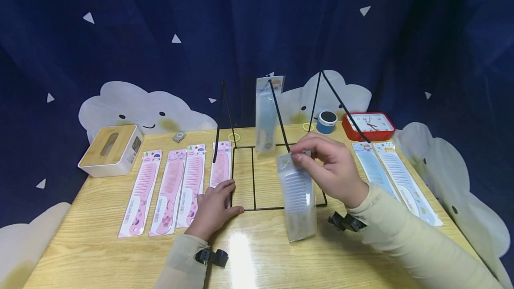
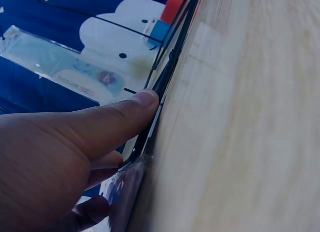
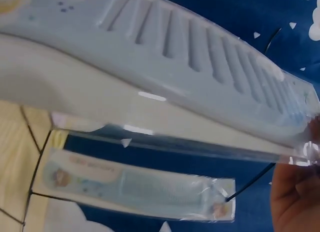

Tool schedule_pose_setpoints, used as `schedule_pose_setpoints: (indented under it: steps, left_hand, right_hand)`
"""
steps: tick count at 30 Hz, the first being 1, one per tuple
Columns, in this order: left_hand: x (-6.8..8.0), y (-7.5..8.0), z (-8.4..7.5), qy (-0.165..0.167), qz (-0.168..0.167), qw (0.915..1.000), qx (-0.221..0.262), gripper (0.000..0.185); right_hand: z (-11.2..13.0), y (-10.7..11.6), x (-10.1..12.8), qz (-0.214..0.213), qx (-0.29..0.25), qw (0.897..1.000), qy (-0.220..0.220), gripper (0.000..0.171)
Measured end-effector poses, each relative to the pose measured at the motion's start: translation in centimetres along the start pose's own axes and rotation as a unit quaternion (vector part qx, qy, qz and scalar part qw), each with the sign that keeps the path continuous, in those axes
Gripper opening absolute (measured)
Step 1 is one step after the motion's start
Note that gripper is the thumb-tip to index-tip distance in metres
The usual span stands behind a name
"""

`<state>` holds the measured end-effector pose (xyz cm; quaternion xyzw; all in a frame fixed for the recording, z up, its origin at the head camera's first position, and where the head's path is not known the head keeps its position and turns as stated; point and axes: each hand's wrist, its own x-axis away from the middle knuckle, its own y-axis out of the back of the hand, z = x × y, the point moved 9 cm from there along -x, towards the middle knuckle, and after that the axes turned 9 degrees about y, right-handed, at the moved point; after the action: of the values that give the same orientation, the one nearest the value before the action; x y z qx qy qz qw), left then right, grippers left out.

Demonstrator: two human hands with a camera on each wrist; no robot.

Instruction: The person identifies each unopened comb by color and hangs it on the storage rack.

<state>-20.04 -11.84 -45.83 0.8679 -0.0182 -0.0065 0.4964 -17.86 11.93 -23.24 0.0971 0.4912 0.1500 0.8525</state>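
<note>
My right hand (image 1: pixel 331 168) pinches the top of a packaged pale blue comb (image 1: pixel 298 200) at the front tip of the middle arm of a black wire rack (image 1: pixel 254 177). The comb hangs down, teeth and clear wrapper filling much of the right wrist view. Farther back on that same arm hangs another packaged blue comb (image 1: pixel 266 115). My left hand (image 1: pixel 214 208) rests at the rack's front left corner, thumb (image 2: pixel 142 100) along the base wire and fingers spread beside a packaged pink comb (image 1: pixel 221 164).
More packaged pink combs (image 1: pixel 170 191) lie to the left, and blue ones (image 1: pixel 405 182) to the right. A tissue box (image 1: pixel 110 150) stands back left. A blue round speaker-like object (image 1: pixel 326 123) and red clock (image 1: pixel 368 126) stand back right. Another rack arm (image 1: pixel 345 108) slants toward the right.
</note>
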Motion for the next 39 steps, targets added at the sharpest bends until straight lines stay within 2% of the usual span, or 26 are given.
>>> schedule_pose_setpoints:
  steps: [3, 6, 16, 24, 27, 32, 39]
  left_hand:
    - [0.0, 0.0, 0.0, 0.000, -0.001, 1.0000, -0.002, 0.073]
    - [0.0, 0.1, 0.0, -0.001, -0.002, 1.0000, -0.003, 0.073]
    - [0.1, 0.0, 0.0, -0.002, 0.000, 1.0000, -0.003, 0.073]
    - [0.0, 0.0, -0.1, -0.002, 0.000, 1.0000, -0.006, 0.073]
    - [0.0, -0.1, -0.1, -0.002, 0.000, 1.0000, -0.008, 0.073]
    - [0.1, 0.0, -0.2, -0.003, 0.001, 0.9999, -0.011, 0.073]
    - [0.1, 0.1, -0.3, -0.002, 0.001, 0.9999, -0.011, 0.074]
  right_hand:
    - [0.7, 0.0, -0.2, -0.009, -0.007, 1.000, 0.014, 0.008]
    - [1.0, 0.1, -0.4, -0.027, -0.023, 0.999, 0.013, 0.008]
    - [0.7, -0.1, -1.0, -0.065, -0.051, 0.995, -0.048, 0.019]
    - [-0.6, 0.0, -0.8, -0.082, -0.072, 0.991, -0.077, 0.003]
    - [-1.5, 0.0, -0.7, -0.086, -0.084, 0.988, -0.097, 0.005]
    - [-3.2, 0.0, -0.7, -0.085, -0.074, 0.985, -0.133, 0.006]
    - [-4.7, -0.2, -2.0, -0.079, -0.046, 0.984, -0.153, 0.005]
